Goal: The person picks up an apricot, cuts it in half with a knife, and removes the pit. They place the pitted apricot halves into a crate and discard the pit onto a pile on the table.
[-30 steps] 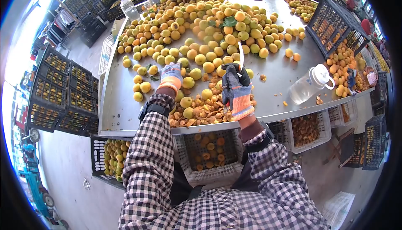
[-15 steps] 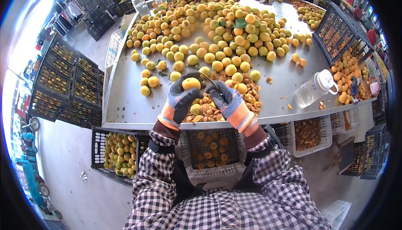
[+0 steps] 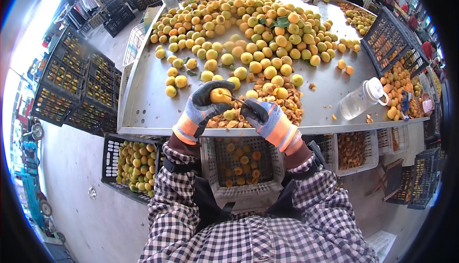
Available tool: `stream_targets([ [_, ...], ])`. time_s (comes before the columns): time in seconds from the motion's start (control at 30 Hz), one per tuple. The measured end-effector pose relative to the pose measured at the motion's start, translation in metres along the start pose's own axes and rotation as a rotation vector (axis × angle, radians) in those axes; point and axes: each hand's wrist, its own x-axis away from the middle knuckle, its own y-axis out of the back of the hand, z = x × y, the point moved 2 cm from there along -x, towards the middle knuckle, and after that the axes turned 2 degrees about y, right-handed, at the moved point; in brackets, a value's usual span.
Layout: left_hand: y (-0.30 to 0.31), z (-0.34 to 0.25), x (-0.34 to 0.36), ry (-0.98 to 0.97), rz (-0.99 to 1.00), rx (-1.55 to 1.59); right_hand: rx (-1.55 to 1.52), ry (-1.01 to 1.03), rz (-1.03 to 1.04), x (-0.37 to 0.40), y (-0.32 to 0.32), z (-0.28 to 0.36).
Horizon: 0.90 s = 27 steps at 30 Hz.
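Note:
Wrapped in my gloved left hand (image 3: 206, 104) is a yellow apricot (image 3: 220, 96), held over the near edge of the metal table (image 3: 165, 112). A thin, dark metal tool (image 3: 234, 98) is pinched in my right hand (image 3: 262, 117), its tip right at the apricot's side. My closed fingers hide the tool's handle end. Below and beyond both hands lies a heap of cut apricot pieces (image 3: 285, 106), with some whole fruit on it. A large pile of whole apricots (image 3: 248, 28) spreads behind.
A crate with halved fruit (image 3: 216, 186) stands below the table edge, before my lap. To its left is a black crate of apricots (image 3: 111, 160). A clear water jug (image 3: 356, 101) lies tilted at right. Black crates (image 3: 57, 88) are stacked at far left.
The tool has swung from an upright tilt down to the apricot in my left hand. The apricot has turned slightly, and the view has shifted a little.

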Motion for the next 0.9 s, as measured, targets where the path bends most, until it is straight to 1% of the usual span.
stream_targets([
  [0.07, 0.0, -0.002, 0.003, -0.093, 0.073, -0.223, 0.02, -0.008, 0.039, 0.005, -0.003, 0.002],
  [0.13, -0.003, -0.002, 0.009, -0.096, 0.084, -0.227, -0.019, 0.012, -0.036, 0.013, -0.007, 0.0],
  [0.2, -0.002, 0.0, 0.014, -0.062, 0.094, -0.173, 0.024, 0.034, -0.042, 0.013, -0.012, -0.001],
  [0.27, -0.002, 0.003, 0.015, -0.083, 0.099, -0.172, 0.067, 0.093, -0.077, 0.017, -0.024, -0.013],
  [0.33, -0.002, 0.006, 0.019, -0.107, 0.076, -0.157, 0.079, 0.077, -0.045, 0.019, -0.034, -0.023],
  [0.37, -0.005, 0.01, 0.018, -0.09, 0.057, -0.084, 0.021, 0.076, -0.082, 0.021, -0.033, -0.028],
  [0.4, -0.01, 0.011, 0.016, -0.119, 0.055, -0.066, -0.044, 0.079, -0.108, 0.022, -0.034, -0.033],
  [0.43, -0.006, 0.019, 0.012, -0.125, 0.06, 0.017, 0.011, 0.149, -0.125, 0.022, -0.037, -0.041],
  [0.47, -0.001, 0.028, 0.007, -0.168, 0.064, 0.017, 0.022, 0.092, -0.044, 0.022, -0.043, -0.064],
  [0.5, 0.002, 0.034, 0.007, -0.17, 0.032, 0.085, -0.034, 0.054, -0.054, 0.019, -0.04, -0.056],
  [0.53, 0.006, 0.041, 0.008, -0.179, 0.026, 0.108, -0.218, -0.064, 0.01, 0.016, -0.046, -0.061],
  [0.57, 0.007, 0.035, 0.015, -0.201, 0.06, 0.036, -0.13, -0.067, 0.01, 0.023, -0.045, -0.045],
  [0.6, 0.009, 0.034, 0.017, -0.242, 0.12, -0.014, -0.2, -0.086, 0.014, 0.025, -0.047, -0.044],
  [0.63, 0.01, 0.033, 0.018, -0.251, 0.091, -0.12, -0.093, -0.073, -0.022, 0.028, -0.044, -0.033],
  [0.67, 0.013, 0.029, 0.019, -0.257, 0.073, -0.233, -0.071, -0.055, 0.042, 0.022, -0.04, -0.021],
  [0.7, 0.013, 0.028, 0.019, -0.24, 0.008, -0.402, -0.114, -0.087, 0.008, 0.02, -0.039, -0.02],
  [0.73, 0.013, 0.025, 0.02, -0.216, -0.002, -0.394, -0.159, -0.118, -0.028, 0.02, -0.038, -0.02],
  [0.77, 0.011, 0.022, 0.02, -0.25, -0.02, -0.404, 0.022, 0.029, -0.028, 0.019, -0.034, -0.017],
  [0.8, 0.008, 0.021, 0.016, -0.286, -0.037, -0.407, 0.027, 0.037, -0.018, 0.017, -0.032, -0.021],
  [0.83, 0.007, 0.022, 0.014, -0.331, -0.032, -0.37, 0.105, 0.091, -0.032, 0.018, -0.035, -0.028],
  [0.87, 0.005, 0.03, 0.011, -0.268, -0.025, -0.167, 0.184, 0.146, -0.048, 0.017, -0.04, -0.034],
  [0.9, 0.003, 0.037, 0.01, -0.279, -0.052, 0.013, 0.117, 0.066, -0.068, 0.015, -0.047, -0.043],
])
